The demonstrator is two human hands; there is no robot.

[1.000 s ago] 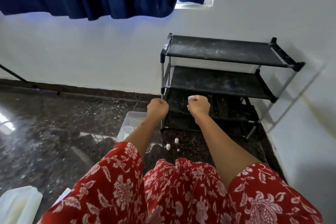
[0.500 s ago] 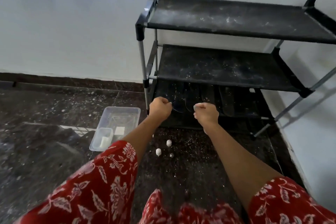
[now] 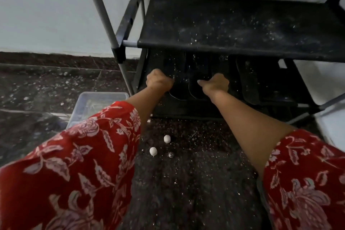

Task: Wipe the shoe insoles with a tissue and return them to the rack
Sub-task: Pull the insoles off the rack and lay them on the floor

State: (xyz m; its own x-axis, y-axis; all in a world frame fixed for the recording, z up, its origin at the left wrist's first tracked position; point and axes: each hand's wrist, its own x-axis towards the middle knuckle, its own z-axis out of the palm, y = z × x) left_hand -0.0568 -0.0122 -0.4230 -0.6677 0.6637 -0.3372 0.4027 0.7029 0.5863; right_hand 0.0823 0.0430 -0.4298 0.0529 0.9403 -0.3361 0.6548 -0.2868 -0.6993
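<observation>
Both hands are now pushed further in, down to the rack's (image 3: 233, 26) bottom shelf. The left hand (image 3: 159, 81) is curled at the left insole (image 3: 176, 78), but whether it is gripped cannot be told. The right hand (image 3: 214, 84) is laid on the next insole (image 3: 196, 87), fingers hidden. Two tissue balls (image 3: 153, 151) are seen on the floor (image 3: 186, 183).

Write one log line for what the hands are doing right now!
stage: reaching into rack | left hand: fisted at left insole | right hand: on middle insole | bottom shelf
</observation>
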